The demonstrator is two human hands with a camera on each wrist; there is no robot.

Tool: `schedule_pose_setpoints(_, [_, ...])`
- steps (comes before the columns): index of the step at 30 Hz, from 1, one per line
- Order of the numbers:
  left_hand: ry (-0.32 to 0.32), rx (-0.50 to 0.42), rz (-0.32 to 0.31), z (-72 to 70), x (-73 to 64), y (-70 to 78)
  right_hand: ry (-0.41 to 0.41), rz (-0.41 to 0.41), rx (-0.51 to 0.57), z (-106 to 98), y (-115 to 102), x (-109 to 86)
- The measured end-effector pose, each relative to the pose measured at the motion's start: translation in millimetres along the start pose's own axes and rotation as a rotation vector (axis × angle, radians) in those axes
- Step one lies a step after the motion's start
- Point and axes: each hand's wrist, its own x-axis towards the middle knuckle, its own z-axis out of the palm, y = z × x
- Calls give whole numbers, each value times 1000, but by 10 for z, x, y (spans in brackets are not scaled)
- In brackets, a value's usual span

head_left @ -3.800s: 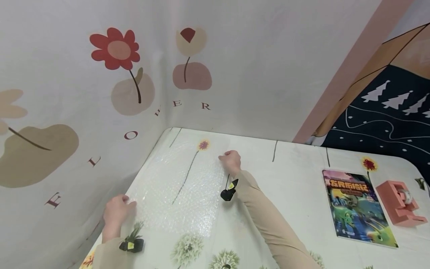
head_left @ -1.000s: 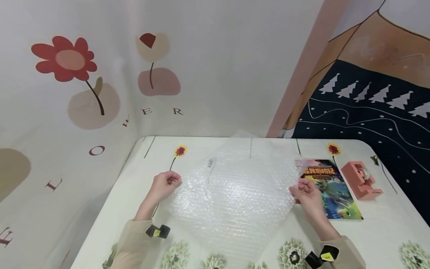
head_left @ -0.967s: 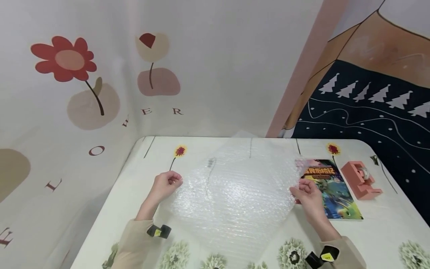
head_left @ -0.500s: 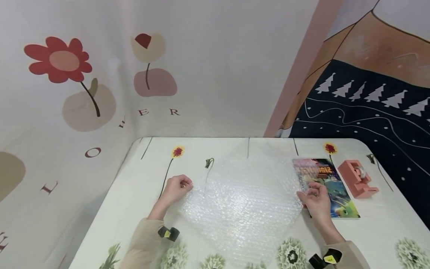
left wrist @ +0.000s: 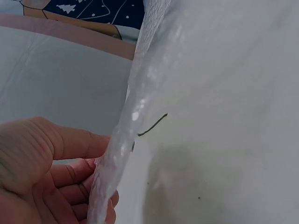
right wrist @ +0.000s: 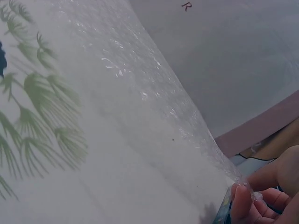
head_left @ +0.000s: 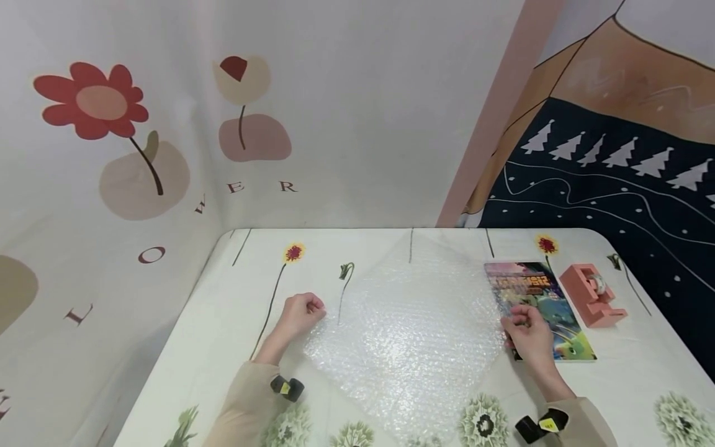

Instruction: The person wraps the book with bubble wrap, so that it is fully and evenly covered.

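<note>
A clear sheet of bubble wrap (head_left: 408,329) is spread between both hands over the patterned table, turned so that one corner points to the back. My left hand (head_left: 298,316) pinches its left corner; in the left wrist view thumb and fingers grip the sheet's edge (left wrist: 117,154). The right corner is pinched by my right hand (head_left: 530,335), which is over the left side of a colourful book (head_left: 570,323). Part of the book shows through the wrap. In the right wrist view the right hand (right wrist: 266,191) grips the wrap beside the book's edge (right wrist: 224,210).
A pink tape dispenser (head_left: 592,298) stands just right of the book. The white tablecloth (head_left: 223,323) carries printed flowers. Behind the table rises a pale curtain (head_left: 363,124) with flower prints, and a dark blue panel with trees (head_left: 603,180) is at the right.
Earlier the wrap lay square at the left, with the hands at its edges. It has since moved right and turned diagonal. Over the last second it has come down slightly and the hands shifted right.
</note>
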Motion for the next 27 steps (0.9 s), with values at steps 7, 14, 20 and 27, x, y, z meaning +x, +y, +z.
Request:
schedule_pose_setpoints(7, [-5, 21, -14, 80, 28, 29, 2, -89, -159, -46, 30, 44])
schedule_pose_setpoints(14, [-17, 50, -38, 126, 49, 22, 40, -244, -296, -71, 54, 78])
schedule_pose_setpoints(20, [-25, 80, -45, 137, 40, 27, -31, -274, -400, -108, 10, 95])
schedule_pose_setpoints(27, [-51, 115, -37, 146, 30, 25, -58, -297, -439, -119, 26, 126])
